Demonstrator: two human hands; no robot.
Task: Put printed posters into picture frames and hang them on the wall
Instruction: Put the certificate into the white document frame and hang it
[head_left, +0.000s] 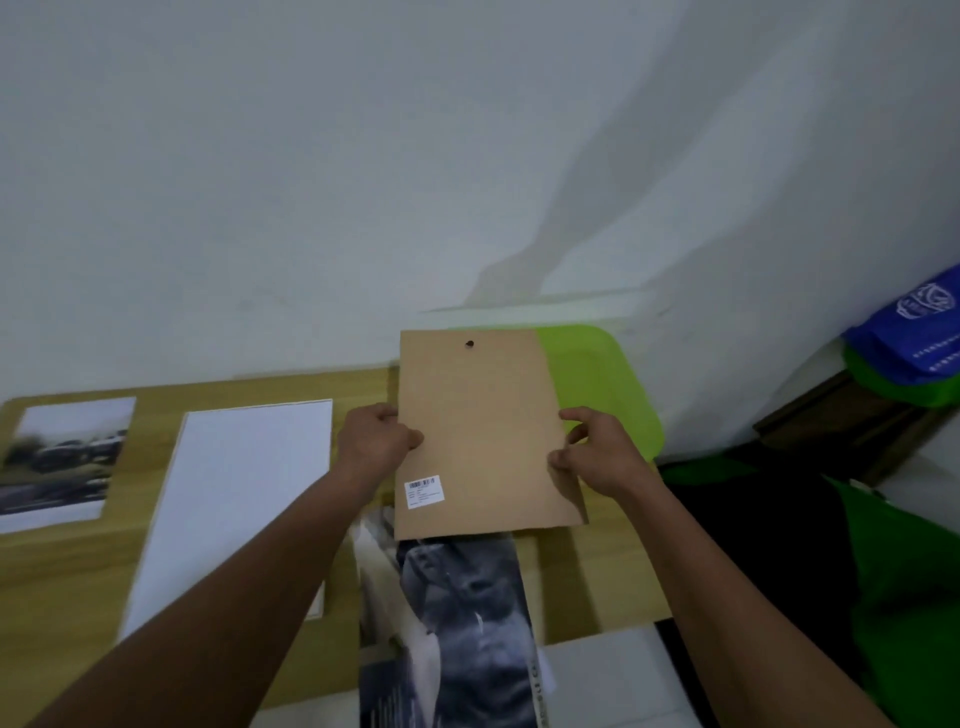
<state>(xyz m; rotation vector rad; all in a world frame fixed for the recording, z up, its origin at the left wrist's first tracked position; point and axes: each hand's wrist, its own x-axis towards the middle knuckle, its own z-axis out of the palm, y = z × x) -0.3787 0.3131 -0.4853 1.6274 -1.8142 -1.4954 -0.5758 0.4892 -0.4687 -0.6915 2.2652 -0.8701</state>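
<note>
Both hands — left hand (382, 441), right hand (597, 452) — pinch the brown backing board (483, 431) by its side edges, poster (467, 613) on the desk (52, 571) just beneath them; best lowered level, edges squared.

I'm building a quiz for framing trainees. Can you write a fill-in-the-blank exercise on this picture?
1. The backing board is gripped by ____ hands, the left hand and the right hand.
2. Its barcode sticker sits near the lower ____ corner.
3. The tray behind it is ____.
Missing words: both; left; green.
</note>
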